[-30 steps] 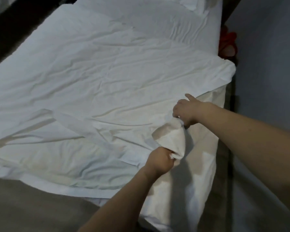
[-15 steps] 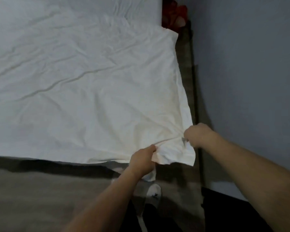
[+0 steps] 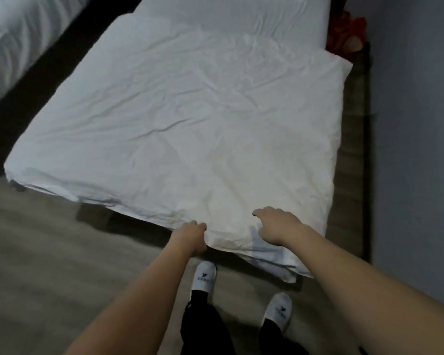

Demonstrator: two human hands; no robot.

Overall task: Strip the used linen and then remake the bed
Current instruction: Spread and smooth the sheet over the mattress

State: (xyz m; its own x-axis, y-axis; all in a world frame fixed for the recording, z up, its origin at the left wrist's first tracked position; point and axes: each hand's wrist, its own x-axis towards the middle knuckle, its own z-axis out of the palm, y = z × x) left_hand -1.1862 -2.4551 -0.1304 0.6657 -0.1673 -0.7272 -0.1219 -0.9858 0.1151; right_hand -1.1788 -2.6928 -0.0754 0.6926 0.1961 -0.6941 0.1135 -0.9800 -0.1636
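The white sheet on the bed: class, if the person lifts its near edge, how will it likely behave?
Probably floppy: the white sheet lies creased and its corner droops over the bed end. Likely light, since the left hand alone grips its edge.

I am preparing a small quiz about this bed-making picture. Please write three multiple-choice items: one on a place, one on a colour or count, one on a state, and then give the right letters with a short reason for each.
1. Where does the red object lie?
A. at the far right corner of the bed, by the wall
B. on the floor beside the slippers
C. in the middle of the sheet

2. What colour are the slippers?
A. black
B. white
C. red

3. What is the left hand doing?
A. hanging free above the floor
B. lying flat on the pillow
C. gripping the near edge of the white sheet

Answers: 1 A, the red shows between bed and wall at the far end. 2 B, both slippers are white with a dark mark. 3 C, its fingers curl on the sheet's edge, while the right hand is relaxed above the sheet.
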